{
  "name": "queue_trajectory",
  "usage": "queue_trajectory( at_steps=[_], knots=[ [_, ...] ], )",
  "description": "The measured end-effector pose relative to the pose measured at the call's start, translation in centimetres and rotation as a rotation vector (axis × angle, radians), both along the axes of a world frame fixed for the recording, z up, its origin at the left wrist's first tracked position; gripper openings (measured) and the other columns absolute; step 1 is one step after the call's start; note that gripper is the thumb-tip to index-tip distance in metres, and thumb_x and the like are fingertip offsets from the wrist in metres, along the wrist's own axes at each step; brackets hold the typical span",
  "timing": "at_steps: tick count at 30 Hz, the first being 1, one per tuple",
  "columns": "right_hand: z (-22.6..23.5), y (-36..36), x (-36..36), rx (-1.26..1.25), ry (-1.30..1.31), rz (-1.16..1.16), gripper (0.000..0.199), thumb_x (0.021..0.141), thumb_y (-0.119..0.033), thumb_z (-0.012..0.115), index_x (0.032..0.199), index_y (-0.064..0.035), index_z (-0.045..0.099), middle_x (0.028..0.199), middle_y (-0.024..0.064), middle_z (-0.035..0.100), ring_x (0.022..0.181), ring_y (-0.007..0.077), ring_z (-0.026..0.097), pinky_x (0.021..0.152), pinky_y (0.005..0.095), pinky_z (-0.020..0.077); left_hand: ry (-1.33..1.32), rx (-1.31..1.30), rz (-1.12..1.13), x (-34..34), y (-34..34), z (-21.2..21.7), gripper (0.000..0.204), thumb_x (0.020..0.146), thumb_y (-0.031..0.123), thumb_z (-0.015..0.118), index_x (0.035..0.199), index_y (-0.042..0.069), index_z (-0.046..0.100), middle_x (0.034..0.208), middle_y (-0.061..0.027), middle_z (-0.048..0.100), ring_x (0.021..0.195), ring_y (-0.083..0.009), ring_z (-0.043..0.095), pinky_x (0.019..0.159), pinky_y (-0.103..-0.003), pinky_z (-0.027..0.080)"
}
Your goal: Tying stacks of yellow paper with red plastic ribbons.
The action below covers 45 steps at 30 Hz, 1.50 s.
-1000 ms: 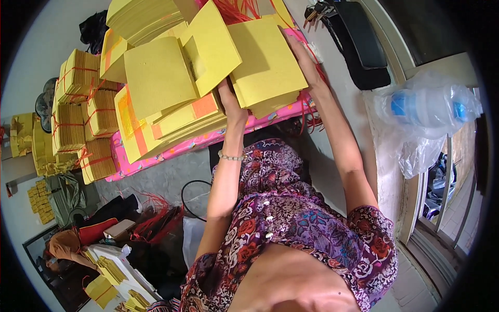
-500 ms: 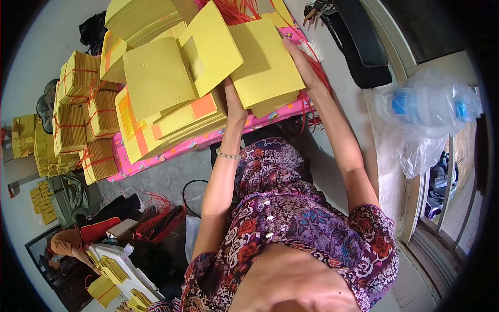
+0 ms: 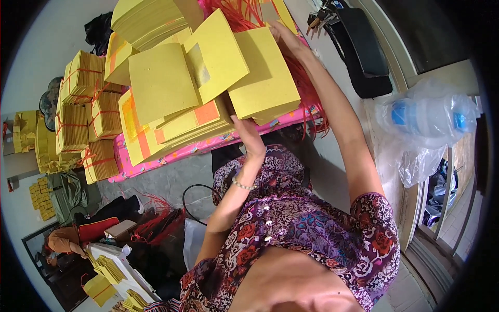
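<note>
A thick stack of yellow paper sheets [image 3: 265, 78] lies on the pink patterned table cover [image 3: 171, 156]. My left hand [image 3: 248, 136] is against the stack's near side, its fingers extended and its thumb pointing up along the neighbouring pile. At the far right corner, my right hand [image 3: 287, 39] rests with stretched fingers along the edge; some fingertips are hidden. Left of this stack, a raised yellow sheet [image 3: 221, 57] with a greyish patch leans over it. Another yellow sheet [image 3: 161, 80] covers piles with orange markings.
Bundles of yellow paper tied with red string [image 3: 78, 125] are piled at the table's left. Red strands [image 3: 304, 86] hang along the right side. A black padded seat [image 3: 364, 47] stands at the upper right, above a plastic-wrapped water bottle [image 3: 426, 114].
My left hand has drawn back toward me from between the piles to the stack's near side. My right hand has slid farther away along the right edge to the far corner.
</note>
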State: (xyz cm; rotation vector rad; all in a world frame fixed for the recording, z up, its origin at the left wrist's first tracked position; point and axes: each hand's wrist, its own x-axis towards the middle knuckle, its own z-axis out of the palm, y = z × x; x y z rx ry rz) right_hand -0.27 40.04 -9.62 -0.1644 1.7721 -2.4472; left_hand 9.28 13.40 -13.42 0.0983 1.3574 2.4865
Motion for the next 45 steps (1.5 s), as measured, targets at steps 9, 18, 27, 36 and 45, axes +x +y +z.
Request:
queue_trajectory(
  at_steps=[9,18,27,36,45],
  knots=[
    [-0.4,-2.1,0.2,0.041,-0.224,-0.179,0.046,0.094,-0.040,0.044,0.126,-0.0075,0.053,0.117,0.0041,0.059,0.103,0.0123,0.056,0.087,0.0312,0.0457,0.517,-0.750,0.056,3.1,1.0,-0.5,0.089,0.078,0.015,0.075,0.140,-0.009,0.017,0.142,-0.0301,0.026,0.136,-0.0369,0.022,0.113,-0.039,0.017],
    [-1.0,-0.6,-1.1,0.062,-0.168,-0.066,0.047,0.094,-0.044,0.044,0.123,-0.0085,0.056,0.117,0.0025,0.062,0.102,0.0119,0.058,0.088,0.0313,0.0457,0.661,-0.949,-0.026,1.3,0.5,-1.4,0.062,0.078,0.009,0.069,0.122,-0.012,0.031,0.110,-0.0315,0.044,0.103,-0.0469,0.043,0.089,-0.051,0.034],
    [-0.9,0.1,-5.6,0.181,-0.361,0.031,0.036,0.095,-0.037,0.046,0.108,-0.0073,0.062,0.094,-0.0014,0.067,0.077,0.0043,0.062,0.066,0.0242,0.0518,0.043,-0.586,-0.207,3.7,-3.2,1.0,0.053,0.087,0.008,0.061,0.133,0.002,0.036,0.132,-0.0184,0.046,0.122,-0.0243,0.047,0.096,-0.034,0.043],
    [-2.0,0.5,-6.0,0.143,-0.329,0.123,0.033,0.095,-0.034,0.050,0.111,-0.0068,0.061,0.093,-0.0009,0.066,0.075,0.0045,0.062,0.064,0.0229,0.0522,0.052,-0.235,-1.178,-4.0,-1.2,2.8,0.029,0.098,0.013,0.047,0.124,0.003,0.056,0.129,-0.0055,0.055,0.121,-0.0143,0.048,0.102,-0.030,0.038],
    [-2.6,0.6,-4.9,0.142,-0.263,0.035,0.034,0.095,-0.033,0.052,0.113,-0.0064,0.060,0.099,0.0009,0.067,0.085,0.0077,0.064,0.072,0.0265,0.0539,0.339,-0.306,-1.236,-4.3,-0.1,2.2,0.037,0.101,0.018,0.044,0.134,0.003,0.048,0.137,-0.0044,0.048,0.128,-0.0134,0.039,0.108,-0.028,0.029]
  ],
)
